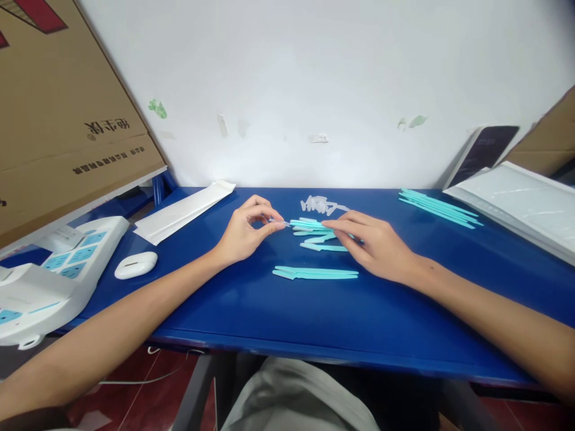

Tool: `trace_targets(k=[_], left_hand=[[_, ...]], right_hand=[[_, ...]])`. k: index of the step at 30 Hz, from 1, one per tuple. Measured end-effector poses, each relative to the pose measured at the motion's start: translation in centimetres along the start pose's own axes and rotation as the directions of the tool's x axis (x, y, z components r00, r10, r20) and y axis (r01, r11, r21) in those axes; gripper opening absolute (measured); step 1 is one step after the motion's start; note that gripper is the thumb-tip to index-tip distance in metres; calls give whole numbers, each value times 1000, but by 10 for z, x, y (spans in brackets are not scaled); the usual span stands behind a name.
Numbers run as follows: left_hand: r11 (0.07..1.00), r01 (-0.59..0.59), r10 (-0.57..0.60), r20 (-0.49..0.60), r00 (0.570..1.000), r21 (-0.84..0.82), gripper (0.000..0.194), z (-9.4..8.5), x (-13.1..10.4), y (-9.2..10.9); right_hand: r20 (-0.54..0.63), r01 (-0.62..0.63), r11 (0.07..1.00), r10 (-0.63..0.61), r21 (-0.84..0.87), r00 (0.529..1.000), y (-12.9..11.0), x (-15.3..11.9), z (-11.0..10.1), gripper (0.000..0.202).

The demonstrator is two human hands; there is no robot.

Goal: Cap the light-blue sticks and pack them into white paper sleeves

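Note:
My left hand (251,230) pinches a small clear cap (286,223) between thumb and forefinger. Across from it, my right hand (366,239) has its fingers closed on a turquoise eyebrow razor (309,223), whose tip points at the cap. Whether the two touch, I cannot tell. Under and beside the right fingers lie more turquoise razors (320,246), partly hidden by that hand. Just behind is a small heap of translucent caps (318,205). Nearer to me, two or so razors (317,273) lie side by side on the blue table (251,311).
A bundle of turquoise razors (440,208) lies at the right, by a white plastic packet (521,203). A dark phone-like box (485,152) leans at the wall. Leftward are a white sleeve (184,212), an earbud case (136,265), a power strip (85,263) and a carton (67,90).

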State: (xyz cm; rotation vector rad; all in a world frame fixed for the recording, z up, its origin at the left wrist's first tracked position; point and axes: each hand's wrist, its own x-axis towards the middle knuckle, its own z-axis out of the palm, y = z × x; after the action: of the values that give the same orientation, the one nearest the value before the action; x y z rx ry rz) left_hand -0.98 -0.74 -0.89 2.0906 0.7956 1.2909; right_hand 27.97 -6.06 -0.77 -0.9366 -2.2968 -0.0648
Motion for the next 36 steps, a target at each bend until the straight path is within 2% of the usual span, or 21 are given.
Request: trace_targets(k=[6,10,13,15,18,20,22,26,31,33,36], left_hand=[[974,88,-93,-13,996,-207,16,9,0,7],[966,52,-54,1,999,-253,15,14,-2,11],[984,-54,53,-9,999,-167,14,15,-4,13],[992,-118,119,20,993,-53,22,12,-5,14],[952,-213,169,201,965,218,29,8,-4,16],[883,-278,154,326,933,378,31,6,-5,18],[837,-303,123,382,916,456,41,4,-6,19],[839,-261,45,416,908,478,42,6,-10,19],[832,-232,-92,538,838,504,43,10,-6,18],[845,-207,-87,510,856,492,44,8,-2,16],[848,-119,-86,355,931,517,44,-2,4,7]], right_hand=[[-40,43,995,-40,94,998,-9,2,2,33],[-58,47,986,-38,158,998,-19,5,5,34],[-23,18,981,-14,194,1000,-25,5,4,35],[12,-16,978,14,208,1000,-26,5,2,35],[46,-39,976,30,215,998,-29,6,-2,34],[52,-28,978,18,205,998,-31,6,-3,34],[46,-4,982,-4,190,999,-33,6,-3,34],[62,16,988,-26,151,998,-32,7,-2,36],[216,-34,999,30,16,976,-11,7,-2,37],[224,-48,998,56,-39,973,1,5,-3,38],[220,-97,992,112,-77,969,16,1,-5,40]])
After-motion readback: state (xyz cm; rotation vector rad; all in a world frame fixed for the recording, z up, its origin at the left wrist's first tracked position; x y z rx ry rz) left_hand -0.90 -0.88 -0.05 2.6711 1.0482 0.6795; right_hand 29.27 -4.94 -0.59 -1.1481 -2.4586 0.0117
